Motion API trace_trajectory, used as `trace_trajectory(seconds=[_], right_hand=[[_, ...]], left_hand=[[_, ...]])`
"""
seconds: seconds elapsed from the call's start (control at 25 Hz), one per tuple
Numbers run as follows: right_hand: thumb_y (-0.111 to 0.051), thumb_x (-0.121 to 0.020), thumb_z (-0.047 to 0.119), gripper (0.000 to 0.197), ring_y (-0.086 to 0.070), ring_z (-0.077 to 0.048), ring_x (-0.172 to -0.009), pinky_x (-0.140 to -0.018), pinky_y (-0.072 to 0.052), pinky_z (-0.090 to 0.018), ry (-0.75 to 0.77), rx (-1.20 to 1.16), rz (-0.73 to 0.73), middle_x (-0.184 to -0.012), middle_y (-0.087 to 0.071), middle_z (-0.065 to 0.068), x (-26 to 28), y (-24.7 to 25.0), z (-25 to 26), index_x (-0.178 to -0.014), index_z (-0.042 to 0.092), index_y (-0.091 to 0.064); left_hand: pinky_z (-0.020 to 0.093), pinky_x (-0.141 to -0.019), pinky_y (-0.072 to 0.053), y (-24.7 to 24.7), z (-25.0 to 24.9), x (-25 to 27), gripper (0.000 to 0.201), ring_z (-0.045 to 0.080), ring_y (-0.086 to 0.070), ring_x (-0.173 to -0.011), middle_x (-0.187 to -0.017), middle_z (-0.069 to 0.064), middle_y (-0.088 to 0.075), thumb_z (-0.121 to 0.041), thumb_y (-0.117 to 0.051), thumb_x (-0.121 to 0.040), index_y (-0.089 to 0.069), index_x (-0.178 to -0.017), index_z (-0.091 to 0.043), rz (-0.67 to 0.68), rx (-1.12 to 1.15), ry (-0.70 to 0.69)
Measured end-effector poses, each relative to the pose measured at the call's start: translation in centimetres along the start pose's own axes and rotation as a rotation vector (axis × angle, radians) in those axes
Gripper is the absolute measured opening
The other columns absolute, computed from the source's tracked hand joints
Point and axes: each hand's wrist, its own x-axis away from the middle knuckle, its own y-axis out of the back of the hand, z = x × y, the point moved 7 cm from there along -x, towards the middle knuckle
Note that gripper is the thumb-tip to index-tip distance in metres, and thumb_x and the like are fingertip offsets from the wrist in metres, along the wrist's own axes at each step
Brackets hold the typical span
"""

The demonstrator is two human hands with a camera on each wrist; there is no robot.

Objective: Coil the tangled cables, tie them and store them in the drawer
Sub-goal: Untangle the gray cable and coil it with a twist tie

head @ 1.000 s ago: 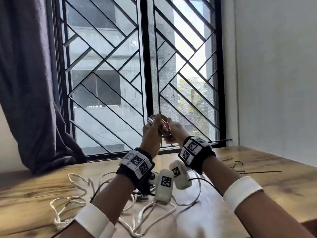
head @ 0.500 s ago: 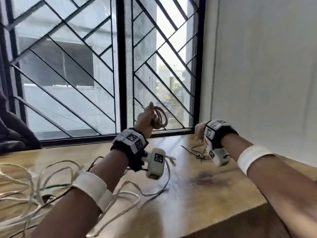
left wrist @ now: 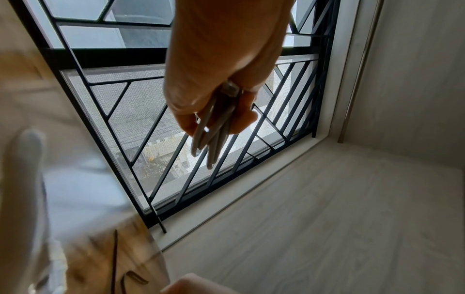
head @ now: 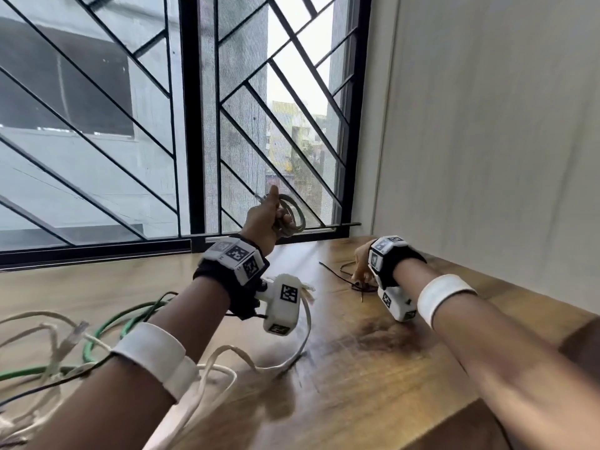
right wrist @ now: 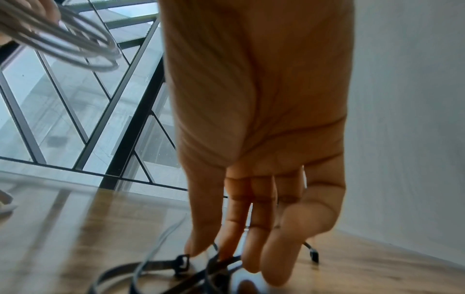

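Observation:
My left hand [head: 263, 222] is raised in front of the window and grips a small coil of grey cable [head: 293, 216]. In the left wrist view the coil [left wrist: 214, 129] hangs from the curled fingers [left wrist: 186, 121]. My right hand [head: 361, 266] is low on the wooden table [head: 357, 368] at the far right. Its straight fingers [right wrist: 229, 238] point down and touch a small heap of black cable ties [right wrist: 161, 266]; they are not closed round any of them. The ties [head: 341, 276] lie just left of that hand. The coil [right wrist: 75, 45] shows at the upper left of the right wrist view.
A tangle of white cables [head: 65, 345] and a green cable [head: 130, 323] lies on the table at the left, under my left forearm. The barred window [head: 227, 125] runs along the back. A pale wall [head: 487, 157] closes the right side. The table's front edge [head: 454, 414] is near.
My right hand let go of the coil and moved down and right to the cable ties. The left hand keeps the coil raised. The view swung right.

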Motion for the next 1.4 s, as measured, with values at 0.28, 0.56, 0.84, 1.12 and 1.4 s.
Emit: trace_trajectory(seconds=[0.28,0.56,0.84,1.12,1.4], right_hand=[[-0.053,-0.087,0.008,0.020,-0.049,-0.006,-0.040,-0.037,-0.036,-0.013,-0.005,-0.382,-0.071,-0.055,-0.057,0.000,3.2,3.8,0.2,-0.068,0.005,-0.060],[-0.047,-0.096,0.008,0.006,-0.053,-0.013,-0.053,-0.041,-0.041,-0.016,0.306,-1.384,-0.513,-0.071,-0.059,-0.007,11.6,13.2,5.1,-0.100,0.004,-0.048],[-0.035,-0.098,0.016,0.023,-0.027,-0.004,-0.034,-0.036,-0.017,-0.013,0.629,-2.014,-0.283,-0.046,-0.033,0.008,17.8,17.0,19.9,-0.079,0.018,-0.048],[-0.034,-0.098,0.001,0.033,-0.040,-0.002,-0.035,-0.039,-0.032,-0.012,1.028,-1.373,-0.264,-0.044,-0.048,0.003,22.9,17.7,35.3,-0.075,0.010,-0.055],[-0.040,-0.091,0.025,0.034,-0.036,-0.016,-0.043,-0.041,-0.026,-0.022,0.531,-0.993,-0.263,-0.054,-0.044,-0.003,19.0,14.1,36.1,-0.059,0.014,-0.045]], left_hand=[[0.028,-0.051,-0.047,0.6,-1.3,0.8,0.031,0.007,-0.044,-0.031,-0.035,-0.007,-0.038,-0.030,-0.054,-0.095,-0.043,-0.071,-0.012,-0.001,0.015,-0.073],[0.028,-0.052,-0.048,4.5,-5.8,3.8,0.023,0.007,-0.037,-0.030,-0.037,-0.008,-0.034,-0.019,-0.054,-0.094,-0.048,-0.073,-0.012,-0.048,-0.023,-0.184],[0.014,-0.034,-0.033,10.0,-12.1,11.4,0.032,0.004,-0.027,-0.028,-0.038,-0.009,-0.028,-0.015,-0.049,-0.096,-0.042,-0.065,-0.017,-0.122,-0.042,-0.334],[0.018,-0.044,-0.040,18.4,-17.7,14.7,0.044,0.006,-0.024,-0.032,-0.037,-0.009,-0.024,-0.040,-0.046,-0.097,-0.030,-0.060,-0.020,-0.197,-0.023,-0.421],[0.025,-0.050,-0.042,22.8,-18.9,14.0,0.039,0.007,-0.030,-0.032,-0.039,-0.008,-0.029,-0.039,-0.050,-0.095,-0.039,-0.065,-0.018,-0.350,0.077,-0.475]])
